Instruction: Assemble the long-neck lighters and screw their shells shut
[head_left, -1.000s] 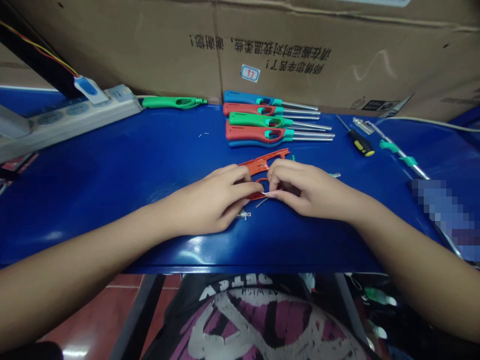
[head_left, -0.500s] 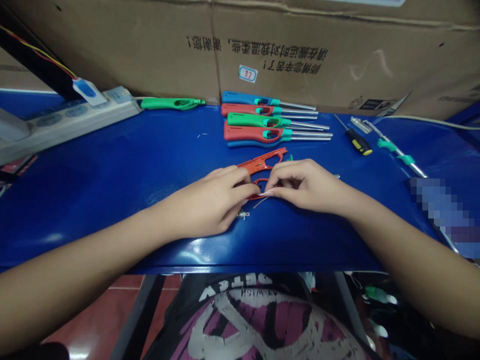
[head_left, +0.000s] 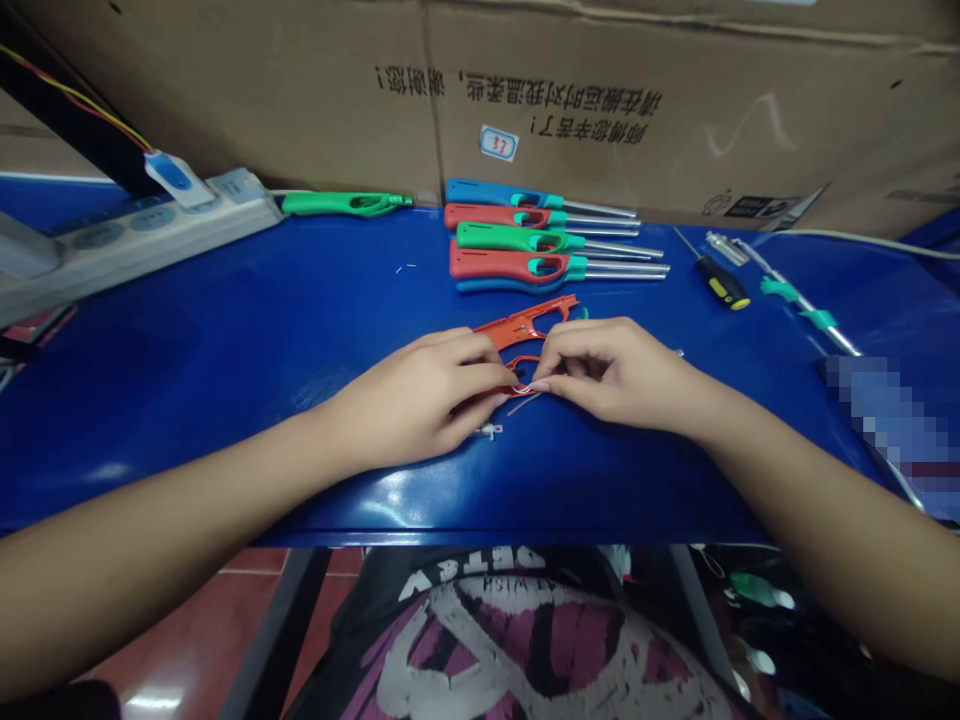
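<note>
My right hand (head_left: 611, 370) pinches a thin white wire (head_left: 521, 389) between thumb and forefinger. My left hand (head_left: 446, 390) is closed over the handle end of an orange lighter casing half (head_left: 525, 360) lying on the table, its fingertips at the wire's other end. What lies under the left palm is hidden. Just beyond my fingers rests a second orange casing half (head_left: 517, 326) with a trigger opening. A small metal part (head_left: 491, 430) pokes out below my left hand, and a thin rod (head_left: 523, 404) lies by my right thumb.
Several assembled lighters (head_left: 517, 262) lie stacked against the cardboard box (head_left: 300, 100). A green casing (head_left: 337, 204) and a power strip (head_left: 127, 232) are at left. At right are a screwdriver (head_left: 720, 284), metal tubes with green pieces (head_left: 799, 300) and a pixelated object (head_left: 889, 415).
My left fingertips have shifted slightly, showing more of the white wire, which now bows in a small curve. My right hand keeps its pinch in nearly the same place.
</note>
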